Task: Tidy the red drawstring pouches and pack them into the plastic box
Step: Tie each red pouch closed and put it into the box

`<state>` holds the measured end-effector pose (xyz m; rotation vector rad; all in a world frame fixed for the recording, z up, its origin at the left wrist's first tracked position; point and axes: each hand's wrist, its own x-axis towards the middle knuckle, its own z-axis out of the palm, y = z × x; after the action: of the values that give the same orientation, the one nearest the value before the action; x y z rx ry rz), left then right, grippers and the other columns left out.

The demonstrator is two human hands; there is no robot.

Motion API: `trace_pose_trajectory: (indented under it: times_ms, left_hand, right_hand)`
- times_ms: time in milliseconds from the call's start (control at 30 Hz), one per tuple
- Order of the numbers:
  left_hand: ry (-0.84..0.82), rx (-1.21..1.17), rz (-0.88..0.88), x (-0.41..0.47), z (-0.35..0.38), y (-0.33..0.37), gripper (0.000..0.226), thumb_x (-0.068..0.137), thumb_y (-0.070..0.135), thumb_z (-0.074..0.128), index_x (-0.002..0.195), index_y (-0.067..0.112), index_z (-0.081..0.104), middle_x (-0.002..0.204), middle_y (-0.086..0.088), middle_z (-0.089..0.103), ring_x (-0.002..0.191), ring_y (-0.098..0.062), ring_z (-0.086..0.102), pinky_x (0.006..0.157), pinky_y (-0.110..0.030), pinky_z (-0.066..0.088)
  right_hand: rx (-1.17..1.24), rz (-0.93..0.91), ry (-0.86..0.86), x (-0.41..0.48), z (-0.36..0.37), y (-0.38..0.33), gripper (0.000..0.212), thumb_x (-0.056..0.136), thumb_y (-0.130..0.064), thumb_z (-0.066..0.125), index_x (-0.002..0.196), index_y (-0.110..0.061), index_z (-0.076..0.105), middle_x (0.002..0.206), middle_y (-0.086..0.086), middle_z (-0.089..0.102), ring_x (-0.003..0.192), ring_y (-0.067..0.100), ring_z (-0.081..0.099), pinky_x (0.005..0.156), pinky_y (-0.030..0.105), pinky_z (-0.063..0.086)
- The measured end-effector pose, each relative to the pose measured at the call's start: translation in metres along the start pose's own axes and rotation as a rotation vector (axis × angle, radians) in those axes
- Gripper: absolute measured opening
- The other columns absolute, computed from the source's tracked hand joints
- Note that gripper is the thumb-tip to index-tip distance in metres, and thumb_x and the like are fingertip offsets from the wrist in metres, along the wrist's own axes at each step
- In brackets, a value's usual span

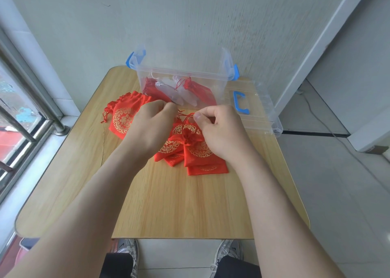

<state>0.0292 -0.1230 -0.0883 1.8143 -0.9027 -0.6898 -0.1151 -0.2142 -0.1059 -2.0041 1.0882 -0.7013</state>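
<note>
At the far left stood a window with metal bars (27, 117), and the wooden table (84, 182) sat pushed up near it. On the table's left part lay two loose pouches (123, 119), red with gold roundels, flat, one overlapping the other, their cords trailing toward the window side.

The person's left hand (152, 125) hung just above them with its fingers curled in tight, pinching one end of a red drawstring (186, 115); the pinch itself was mostly hidden behind the knuckles. Behind the hands, at the table's far edge against the wall, stood the clear plastic box (147, 74) with blue latches at both ends and its top off. Inside it lay several packed pouches (199, 89), red and whitish, heaped on the bottom.

The drawstring ran taut between the two hands and dropped in a loop to the gathered pouch (188, 139), whose neck was puckered into a tight bunch. That pouch sat on top of a heap of pouches (202, 161) spread over the middle of the table, in front of the box and touching one another.

The right hand (221, 129) pinched the cord's other end between thumb and forefinger, the remaining fingers folded under.

Further right, the box's clear lid (266, 113) lay flat on the table just beside the box, its blue handle (240, 102) upward and its far corner overhanging the table edge. A grey cable (329, 127) crossed the floor beyond.
</note>
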Motion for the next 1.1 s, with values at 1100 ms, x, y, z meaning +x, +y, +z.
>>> trace_pose_trajectory:
  times_ms: [1100]
  left_hand:
    - [-0.012, 0.25, 0.028, -0.015, 0.006, -0.035, 0.009, 0.101, 0.021, 0.05, 0.108, 0.019, 0.055, 0.088, -0.007, 0.072, 0.074, -0.022, 0.073, 0.057, -0.03, 0.055]
  right_hand:
    - [-0.278, 0.184, -0.094, -0.065, 0.001, 0.012, 0.028, 0.102, -0.012, 0.052, 0.111, -0.02, 0.077, 0.113, 0.001, 0.072, 0.083, 0.018, 0.071, 0.07, 0.027, 0.057]
